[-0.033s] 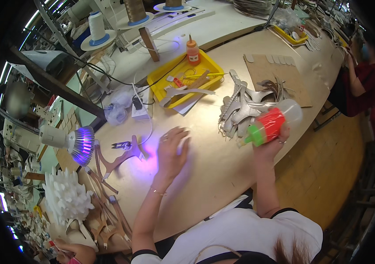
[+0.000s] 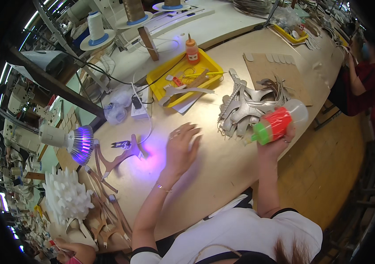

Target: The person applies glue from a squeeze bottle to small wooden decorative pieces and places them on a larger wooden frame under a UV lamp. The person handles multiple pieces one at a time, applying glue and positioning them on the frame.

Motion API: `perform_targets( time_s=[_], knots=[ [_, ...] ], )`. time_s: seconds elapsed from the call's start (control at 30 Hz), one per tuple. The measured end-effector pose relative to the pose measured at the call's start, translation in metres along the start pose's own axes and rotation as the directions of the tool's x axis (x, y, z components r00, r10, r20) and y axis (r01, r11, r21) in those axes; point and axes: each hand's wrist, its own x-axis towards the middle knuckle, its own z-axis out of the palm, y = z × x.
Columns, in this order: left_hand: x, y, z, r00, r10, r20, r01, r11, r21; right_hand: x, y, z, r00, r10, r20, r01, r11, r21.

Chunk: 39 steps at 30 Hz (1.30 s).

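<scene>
Bottle (image 2: 279, 123) in right grip (image 2: 279, 143). Strap pile (image 2: 248, 105) on counter (image 2: 214, 171), beyond right grip, toward left. Tray (image 2: 163, 78) beyond left grip (image 2: 182, 153). Snips (image 2: 124, 144) left of left grip; lamp (image 2: 80, 145) farther left.

A white spool (image 2: 96, 26) stands at upper left; a plastic bag (image 2: 115, 113) lies beside a power strip (image 2: 140, 111); a person in red (image 2: 363, 86) is far right.

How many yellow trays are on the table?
2: the near tray lies beyond the left hand; the far tray sits toward the back right. Clutter may hide others.
</scene>
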Motion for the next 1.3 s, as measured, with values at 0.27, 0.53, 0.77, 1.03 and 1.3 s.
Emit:
perform_targets(
  time_s=[0.27,0.53,0.77,1.03,1.3],
  knots=[
    [0.095,0.067,0.131,0.899,0.397,0.185,-0.431,0.877,0.212,0.021,-0.080,-0.048,0.945,-0.285,-0.161,0.288,0.958,-0.004],
    [0.075,0.066,0.113,0.946,0.190,0.264,-0.178,0.982,-0.069,0.017,-0.112,-0.075,0.850,-0.411,-0.328,0.415,0.908,-0.062],
    [0.019,0.062,0.007,0.895,-0.446,-0.018,0.309,0.647,-0.697,0.023,-0.099,-0.068,0.893,-0.368,-0.260,0.380,0.925,-0.005],
    [-0.148,0.050,-0.037,0.432,-0.898,0.083,0.803,0.341,-0.489,0.019,-0.066,-0.054,0.959,-0.223,-0.178,0.209,0.973,-0.094],
    [-0.160,0.082,-0.061,0.680,-0.733,0.002,0.730,0.677,0.089,0.020,-0.034,-0.027,0.992,-0.039,-0.123,0.027,0.995,-0.096]
  ],
)
